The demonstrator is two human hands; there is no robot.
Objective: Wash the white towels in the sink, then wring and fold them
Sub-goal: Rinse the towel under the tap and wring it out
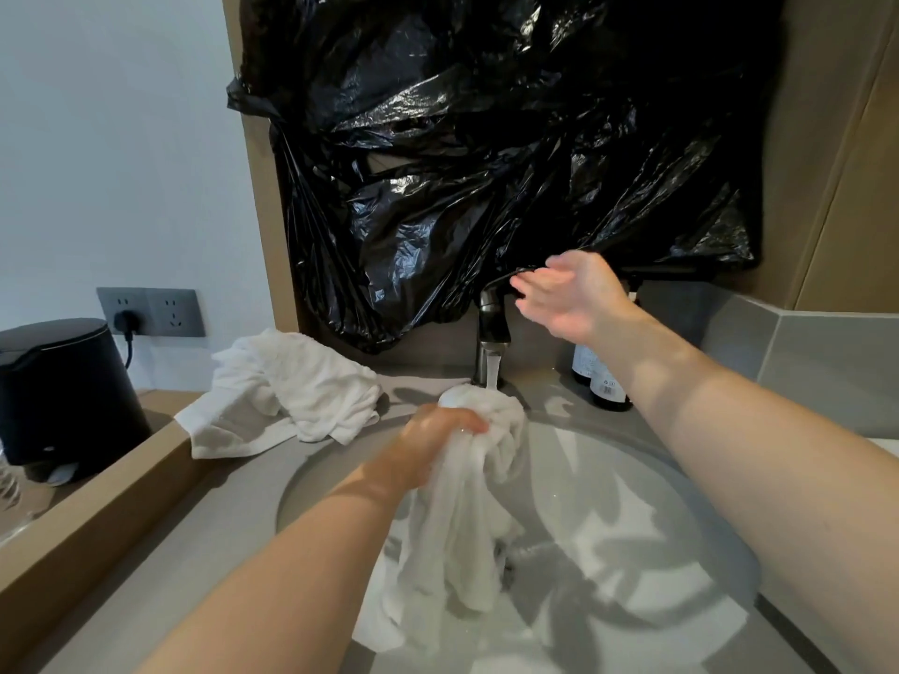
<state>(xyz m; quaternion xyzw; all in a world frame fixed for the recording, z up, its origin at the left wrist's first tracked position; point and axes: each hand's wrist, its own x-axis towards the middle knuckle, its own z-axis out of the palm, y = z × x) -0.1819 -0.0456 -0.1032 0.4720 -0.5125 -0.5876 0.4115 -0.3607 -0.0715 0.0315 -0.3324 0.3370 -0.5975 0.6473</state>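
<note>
My left hand [440, 428] grips the bunched towel [457, 537] over the sink [705, 503], under the running tap [492, 328]; my right hand [571, 296], fingers spread, hovers at its lever [501, 278] (rinsing, I judge). Next: shut water, wring.

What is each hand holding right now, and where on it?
Left hand grips the wet towel by its bunched top; right hand holds nothing.

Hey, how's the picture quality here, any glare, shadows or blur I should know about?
Head view: glare streaks on the black trash bag; arm shadows cross the white sink basin; the right hand by the faucet is slightly motion-blurred; the left hand gripping the wet towel looks sharper; edges bend from the wide-angle lens.
</note>
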